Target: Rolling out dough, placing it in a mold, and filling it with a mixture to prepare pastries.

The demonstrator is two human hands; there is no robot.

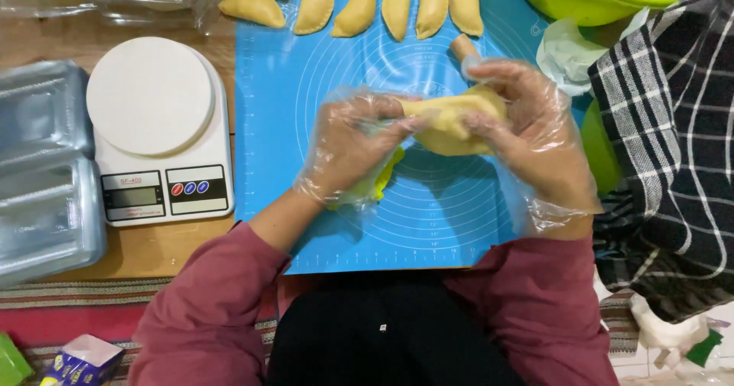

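Both hands wear thin clear plastic gloves and meet over the middle of the blue silicone mat (275,126). The left hand (348,145) pinches the near end of a folded piece of yellow dough (451,122) between thumb and fingers, clenched on its edge. The right hand (527,130) cups the far end of the same dough, its fingers curled over the top and pressing the seam. The dough is lifted just above the mat, about at the mat's centre rings, and looks like a half-moon pastry being held by both ends.

Under the left hand, touching the mat, a bit of yellow-green plastic (386,176) peeks out; I cannot tell what it is. Just behind the right hand, on the mat, the end of a wooden rolling pin (461,47) shows.

Along the mat's far edge lie 7 finished half-moon pastries (356,10) in a row, close to one another. Left of the mat, on the wooden bench (153,252), stands a white kitchen scale (157,126) with a round platform. Further left of the mat, beyond the scale, sit clear plastic containers (42,172). At the mat's far right corner is a lime green bowl (566,0), and right of the mat lies a black and white checked cloth (665,126). The person's sleeves (206,309) are dark pink
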